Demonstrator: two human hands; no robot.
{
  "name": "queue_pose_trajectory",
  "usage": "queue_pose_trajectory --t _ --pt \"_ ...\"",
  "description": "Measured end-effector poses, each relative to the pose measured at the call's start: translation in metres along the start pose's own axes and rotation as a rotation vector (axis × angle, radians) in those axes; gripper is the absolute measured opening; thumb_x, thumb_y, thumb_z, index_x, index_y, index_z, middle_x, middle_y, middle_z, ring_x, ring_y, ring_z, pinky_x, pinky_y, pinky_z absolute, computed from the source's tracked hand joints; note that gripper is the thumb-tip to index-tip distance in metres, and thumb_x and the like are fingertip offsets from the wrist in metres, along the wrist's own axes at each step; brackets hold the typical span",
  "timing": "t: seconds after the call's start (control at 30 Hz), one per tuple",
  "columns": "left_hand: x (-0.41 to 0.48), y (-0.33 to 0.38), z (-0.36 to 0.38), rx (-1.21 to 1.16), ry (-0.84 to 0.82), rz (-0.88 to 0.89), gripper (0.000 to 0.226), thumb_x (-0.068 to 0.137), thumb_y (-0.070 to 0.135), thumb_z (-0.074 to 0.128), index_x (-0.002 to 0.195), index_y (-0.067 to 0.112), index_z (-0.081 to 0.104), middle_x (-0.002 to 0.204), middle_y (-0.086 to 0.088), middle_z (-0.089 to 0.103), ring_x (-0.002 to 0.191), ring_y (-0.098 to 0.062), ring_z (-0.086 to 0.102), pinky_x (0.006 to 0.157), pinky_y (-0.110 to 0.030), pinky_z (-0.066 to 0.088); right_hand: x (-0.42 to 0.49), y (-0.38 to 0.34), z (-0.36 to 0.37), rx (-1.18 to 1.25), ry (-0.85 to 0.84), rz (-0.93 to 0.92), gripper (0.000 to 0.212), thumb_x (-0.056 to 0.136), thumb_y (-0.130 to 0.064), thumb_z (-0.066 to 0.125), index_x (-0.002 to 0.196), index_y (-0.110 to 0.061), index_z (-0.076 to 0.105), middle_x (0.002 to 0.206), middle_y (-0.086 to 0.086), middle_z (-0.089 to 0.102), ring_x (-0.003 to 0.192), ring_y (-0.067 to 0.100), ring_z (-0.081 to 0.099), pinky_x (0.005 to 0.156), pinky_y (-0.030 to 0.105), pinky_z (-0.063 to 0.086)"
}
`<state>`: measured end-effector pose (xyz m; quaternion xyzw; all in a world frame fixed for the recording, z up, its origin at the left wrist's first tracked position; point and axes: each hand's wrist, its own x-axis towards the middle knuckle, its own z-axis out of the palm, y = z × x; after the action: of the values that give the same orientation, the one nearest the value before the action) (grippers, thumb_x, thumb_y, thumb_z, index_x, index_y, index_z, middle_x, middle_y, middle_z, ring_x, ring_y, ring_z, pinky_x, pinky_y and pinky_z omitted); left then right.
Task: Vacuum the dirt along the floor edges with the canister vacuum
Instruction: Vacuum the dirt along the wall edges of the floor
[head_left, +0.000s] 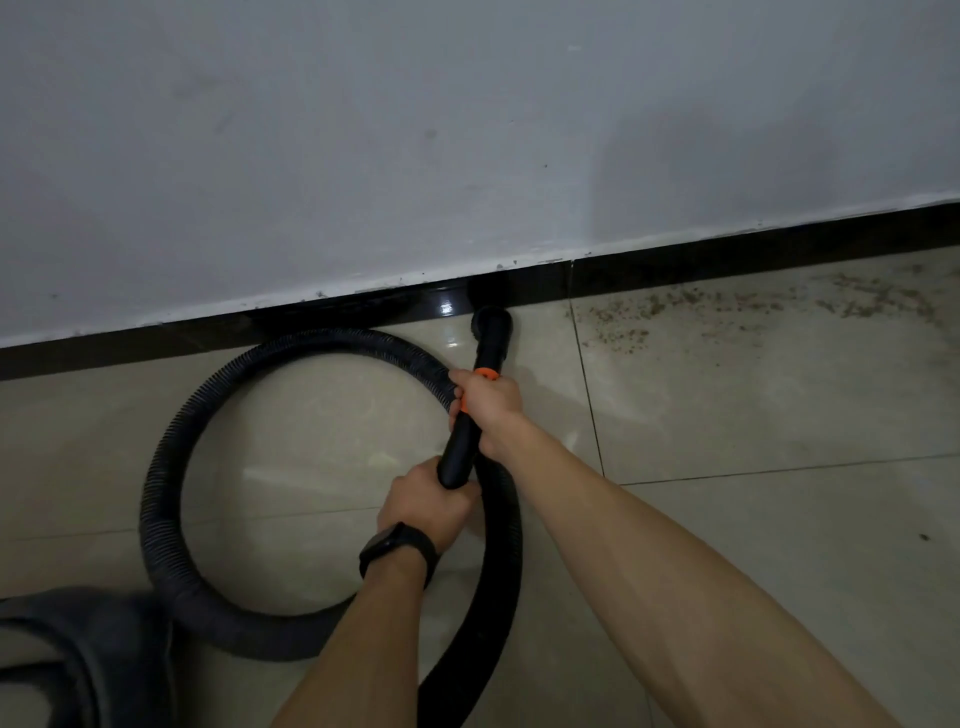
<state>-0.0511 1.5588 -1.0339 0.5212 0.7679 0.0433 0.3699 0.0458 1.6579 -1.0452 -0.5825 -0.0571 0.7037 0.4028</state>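
Forearms (675, 571) enter from floor's (753, 415) near edge. Left grip (426, 506) (watch on wrist) clenched round wand's (460, 452) rear end; right grip (485, 410) clenched at orange collar (485, 373). Nozzle (491, 322) on floor against baseboard (675, 280); dirt (649, 317) strewn along far edge, rightward, apart from nozzle. Risks: hose (166, 467) loop, coiled left, touching baseboard, may snag or kink on rightward sweep; tilted nozzle would likely scatter grit.

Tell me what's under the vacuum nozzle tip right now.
Pale floor tile next to the black baseboard; the spot directly beneath the nozzle mouth is covered, so nothing there can be judged. Visible dirt lies to its right.
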Motion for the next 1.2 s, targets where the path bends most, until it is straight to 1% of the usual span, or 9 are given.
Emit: queue_pose_trajectory --t 0.1,0.23,0.4,0.5,0.67,0.8,0.93,1.13,1.2 --pt "-0.001 0.001 -0.012 0.127 -0.019 0.054 0.021 0.063 0.052 0.056 0.075 0.034 0.057 0.074 0.007 0.063 0.067 -0.016 0.061 0.060 -0.027 0.050 -0.010 0.000 -0.007 0.079 0.044 -0.008 0.021 0.095 -0.012 0.070 0.082 -0.008 0.054 0.048 0.000 0.052 0.038 0.013 0.048 0.044 0.025 0.046" --pt "-0.014 0.000 -0.018 0.281 -0.049 0.144 0.025 0.061 0.055 0.053 0.073 0.034 0.057 0.070 0.010 0.061 0.065 -0.016 0.060 0.055 -0.025 0.044 -0.036 0.012 -0.031 0.180 0.112 -0.008 0.018 0.095 -0.017 0.072 0.097 -0.008 0.056 0.053 0.004 0.056 0.042 0.017 0.053 0.045 0.026 0.049" --pt "-0.027 0.001 -0.014 0.420 -0.072 0.212 0.021 0.062 0.059 0.053 0.071 0.040 0.054 0.068 0.014 0.052 0.066 -0.016 0.055 0.052 -0.024 0.037 -0.061 0.026 -0.057 0.339 0.128 -0.016 0.020 0.098 -0.016 0.071 0.086 -0.007 0.056 0.050 0.001 0.055 0.042 0.015 0.053 0.048 0.029 0.050" --pt "-0.036 0.001 -0.009 0.436 -0.087 0.233 0.019 0.065 0.058 0.053 0.072 0.040 0.053 0.069 0.014 0.051 0.065 -0.014 0.053 0.051 -0.023 0.036 -0.070 0.031 -0.066 0.357 0.134 -0.031 0.024 0.099 -0.017 0.070 0.082 -0.008 0.055 0.050 0.001 0.054 0.042 0.015 0.053 0.047 0.029 0.049" --pt "-0.045 0.004 0.000 0.425 -0.103 0.222 0.020 0.068 0.054 0.056 0.080 0.038 0.054 0.075 0.008 0.054 0.071 -0.020 0.056 0.063 -0.026 0.045 -0.076 0.032 -0.071 0.332 0.149 -0.065 0.027 0.099 -0.014 0.069 0.077 -0.009 0.054 0.048 0.000 0.052 0.039 0.014 0.050 0.045 0.028 0.047" --pt "-0.042 0.012 0.005 0.397 -0.088 0.229 0.016 0.073 0.049 0.055 0.083 0.038 0.056 0.072 0.011 0.049 0.069 -0.018 0.053 0.060 -0.026 0.042 -0.069 0.021 -0.072 0.309 0.163 -0.055 0.020 0.097 -0.010 0.069 0.081 -0.009 0.056 0.052 0.000 0.052 0.039 0.013 0.048 0.042 0.025 0.045" --pt "-0.036 0.023 0.014 0.396 -0.053 0.239 0.024 0.076 0.048 0.051 0.093 0.034 0.059 0.086 0.003 0.062 0.073 -0.022 0.057 0.061 -0.027 0.043 -0.060 0.008 -0.074 0.288 0.151 -0.037 0.017 0.095 -0.007 0.067 0.082 -0.010 0.056 0.053 -0.002 0.053 0.041 0.012 0.046 0.043 0.024 0.043" --pt "-0.025 0.031 0.027 0.413 -0.028 0.234 0.016 0.078 0.048 0.048 0.084 0.034 0.050 0.090 0.001 0.066 0.068 -0.021 0.052 0.061 -0.028 0.042 -0.045 0.000 -0.081 0.277 0.117 -0.044 0.016 0.093 -0.004 0.064 0.080 -0.011 0.057 0.052 -0.003 0.053 0.040 0.011 0.046 0.044 0.023 0.044" --pt "-0.023 0.030 0.030 0.407 -0.032 0.220 0.015 0.078 0.047 0.048 0.085 0.033 0.049 0.090 0.000 0.065 0.071 -0.023 0.057 0.061 -0.029 0.043 -0.041 0.000 -0.082 0.266 0.113 -0.046 0.015 0.093 -0.005 0.064 0.081 -0.011 0.057 0.053 -0.004 0.054 0.041 0.011 0.047 0.045 0.024 0.044"
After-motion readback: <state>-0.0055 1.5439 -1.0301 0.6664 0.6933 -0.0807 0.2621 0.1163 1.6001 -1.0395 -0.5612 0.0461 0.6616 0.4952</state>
